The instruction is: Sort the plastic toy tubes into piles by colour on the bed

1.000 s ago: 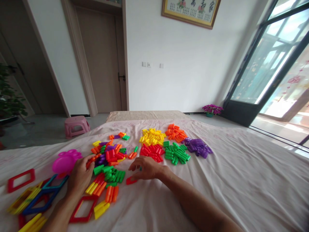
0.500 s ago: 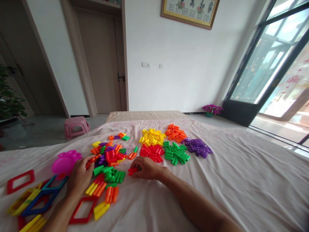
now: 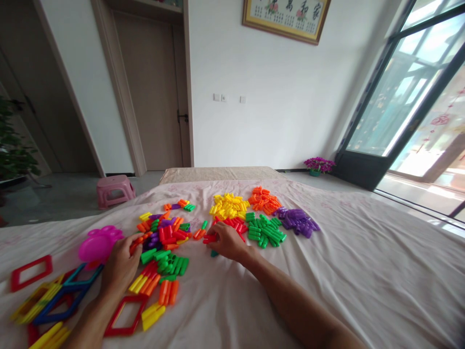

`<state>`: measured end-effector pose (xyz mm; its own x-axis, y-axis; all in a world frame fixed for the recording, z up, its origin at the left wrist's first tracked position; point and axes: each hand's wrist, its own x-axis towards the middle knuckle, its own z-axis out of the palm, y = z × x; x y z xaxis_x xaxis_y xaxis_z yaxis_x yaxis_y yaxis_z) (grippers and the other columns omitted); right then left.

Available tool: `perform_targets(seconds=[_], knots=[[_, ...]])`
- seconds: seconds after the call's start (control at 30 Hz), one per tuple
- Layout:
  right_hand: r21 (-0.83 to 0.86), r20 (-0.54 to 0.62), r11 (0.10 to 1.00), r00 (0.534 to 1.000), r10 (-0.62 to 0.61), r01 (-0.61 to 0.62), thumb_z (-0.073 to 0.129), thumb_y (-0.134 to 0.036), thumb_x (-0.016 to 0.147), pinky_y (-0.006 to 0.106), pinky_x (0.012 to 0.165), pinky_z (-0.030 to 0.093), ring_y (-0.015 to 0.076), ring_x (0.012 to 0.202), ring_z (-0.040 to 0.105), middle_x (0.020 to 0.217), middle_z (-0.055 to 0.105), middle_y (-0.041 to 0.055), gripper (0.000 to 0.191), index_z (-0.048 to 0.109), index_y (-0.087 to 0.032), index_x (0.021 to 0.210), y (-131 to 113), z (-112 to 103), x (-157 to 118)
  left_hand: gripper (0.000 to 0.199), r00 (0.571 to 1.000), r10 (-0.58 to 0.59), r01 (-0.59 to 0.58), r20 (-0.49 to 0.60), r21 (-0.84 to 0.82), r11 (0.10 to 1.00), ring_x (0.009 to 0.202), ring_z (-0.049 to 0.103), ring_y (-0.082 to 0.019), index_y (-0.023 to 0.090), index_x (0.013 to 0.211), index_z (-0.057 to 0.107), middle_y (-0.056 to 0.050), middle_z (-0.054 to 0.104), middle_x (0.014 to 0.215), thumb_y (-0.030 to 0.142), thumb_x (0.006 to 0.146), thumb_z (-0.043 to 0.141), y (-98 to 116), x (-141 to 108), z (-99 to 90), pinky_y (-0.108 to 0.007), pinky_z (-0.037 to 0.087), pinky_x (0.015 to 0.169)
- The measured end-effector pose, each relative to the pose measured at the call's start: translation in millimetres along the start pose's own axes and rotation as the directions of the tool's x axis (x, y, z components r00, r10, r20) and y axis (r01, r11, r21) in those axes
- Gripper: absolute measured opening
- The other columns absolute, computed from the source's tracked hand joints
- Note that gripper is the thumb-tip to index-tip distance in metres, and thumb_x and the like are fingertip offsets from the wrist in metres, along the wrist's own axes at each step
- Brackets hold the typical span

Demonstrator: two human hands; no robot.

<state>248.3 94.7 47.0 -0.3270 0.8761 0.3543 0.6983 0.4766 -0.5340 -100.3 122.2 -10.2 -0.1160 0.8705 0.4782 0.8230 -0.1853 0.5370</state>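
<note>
My right hand (image 3: 228,241) is closed on red pieces (image 3: 210,239) at the near left edge of the red pile (image 3: 237,226). A bit of green shows under its fingers. My left hand (image 3: 124,257) has its fingers closed round orange pieces (image 3: 143,236) at the left side of the mixed pile (image 3: 170,232). Green pieces (image 3: 169,263) lie just right of the left hand. Beyond the right hand are the yellow pile (image 3: 228,206), the orange pile (image 3: 264,200), the green pile (image 3: 267,230) and the purple pile (image 3: 298,221).
A magenta tray (image 3: 99,245) sits left of my left hand. Red frames (image 3: 125,316), blue frames (image 3: 69,300) and yellow frames (image 3: 38,300) lie at the near left on the cloth (image 3: 327,281). A pink stool (image 3: 115,190) stands on the floor behind.
My right hand has moved away from me and slightly right, carrying the red pieces to the red pile. My left hand has stayed in place.
</note>
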Motion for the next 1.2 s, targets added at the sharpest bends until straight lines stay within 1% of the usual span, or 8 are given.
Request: perform_targets(seconds=[0.13,0.3,0.53,0.67,0.83,0.97,1.1,1.2], knots=[[-0.024,-0.026,1.000,1.000,0.011,-0.012,0.074,-0.021,0.074,0.024,0.076,0.045,0.0167,0.086,0.062,0.095,0.067,0.0032,0.023,0.070,-0.020,0.097,2.0,-1.8,1.2,0.039,1.000,-0.006,0.006,0.000,0.004,1.000,0.108,0.061,-0.027,0.019,0.116,0.064,-0.011,0.067,0.110,0.037,0.086,0.045,0.5,-0.1,-0.2,-0.041,0.048,0.098],[-0.049,-0.034,0.999,0.999,0.022,-0.024,0.074,-0.022,0.074,0.025,0.075,0.045,0.0176,0.086,0.062,0.095,0.067,0.0038,0.022,0.069,-0.020,0.096,3.6,-4.5,1.6,0.039,1.000,-0.020,0.020,0.011,-0.009,1.000,0.109,0.060,-0.027,0.019,0.117,0.063,-0.011,0.065,0.111,0.036,0.087,0.045,4.1,-0.7,-1.9,-0.042,0.047,0.099],[-0.073,-0.027,0.997,0.999,0.035,-0.037,0.069,-0.022,0.077,0.024,0.074,0.043,0.0169,0.086,0.062,0.097,0.067,0.0045,0.018,0.069,-0.019,0.095,4.2,-8.8,1.0,0.039,1.000,-0.007,0.007,0.004,-0.018,1.000,0.110,0.060,-0.027,0.019,0.117,0.063,-0.011,0.066,0.111,0.036,0.086,0.045,5.4,-1.4,-2.8,-0.042,0.047,0.099],[-0.139,-0.037,0.986,0.995,0.091,-0.095,0.068,-0.025,0.078,0.023,0.069,0.041,0.0164,0.084,0.062,0.097,0.067,0.0043,0.016,0.069,-0.020,0.094,4.9,-16.9,2.5,0.039,1.000,-0.016,0.017,0.014,-0.021,1.000,0.111,0.059,-0.027,0.018,0.117,0.062,-0.011,0.065,0.111,0.035,0.086,0.045,6.2,-1.2,-3.5,-0.042,0.046,0.100],[-0.225,-0.038,0.966,0.992,0.119,-0.124,0.065,-0.031,0.080,0.023,0.067,0.039,0.0165,0.086,0.064,0.100,0.068,0.0033,0.021,0.069,-0.021,0.098,4.0,-24.2,3.5,0.039,0.999,-0.025,0.025,0.021,-0.018,1.000,0.110,0.059,-0.027,0.018,0.116,0.063,-0.012,0.065,0.110,0.034,0.086,0.045,6.8,-0.3,-3.8,-0.042,0.046,0.099],[-0.293,-0.011,0.946,0.990,0.139,-0.136,0.064,-0.034,0.081,0.023,0.067,0.038,0.0179,0.090,0.064,0.102,0.068,0.0037,0.023,0.069,-0.022,0.100,0.9,-27.7,2.2,0.039,0.999,-0.029,0.029,0.023,-0.021,0.999,0.109,0.059,-0.027,0.018,0.117,0.063,-0.012,0.065,0.110,0.034,0.086,0.046,6.0,-0.3,-3.2,-0.042,0.046,0.099],[-0.349,0.011,0.930,0.991,0.130,-0.118,0.063,-0.035,0.081,0.024,0.067,0.038,0.0193,0.091,0.064,0.101,0.069,0.0041,0.024,0.070,-0.023,0.100,-2.3,-30.5,0.4,0.039,1.000,-0.023,0.024,0.020,-0.027,0.999,0.110,0.058,-0.028,0.018,0.117,0.062,-0.012,0.064,0.110,0.034,0.086,0.046,4.7,-0.5,-2.4,-0.042,0.045,0.100],[-0.379,0.021,0.922,0.995,0.095,-0.081,0.062,-0.030,0.080,0.025,0.068,0.039,0.0191,0.089,0.064,0.100,0.069,0.0035,0.022,0.070,-0.024,0.099,-3.0,-29.9,0.4,0.038,0.999,-0.037,0.037,0.020,-0.023,0.999,0.110,0.058,-0.027,0.019,0.117,0.062,-0.011,0.064,0.110,0.034,0.086,0.046,3.6,-0.5,-1.8,-0.042,0.046,0.100]])
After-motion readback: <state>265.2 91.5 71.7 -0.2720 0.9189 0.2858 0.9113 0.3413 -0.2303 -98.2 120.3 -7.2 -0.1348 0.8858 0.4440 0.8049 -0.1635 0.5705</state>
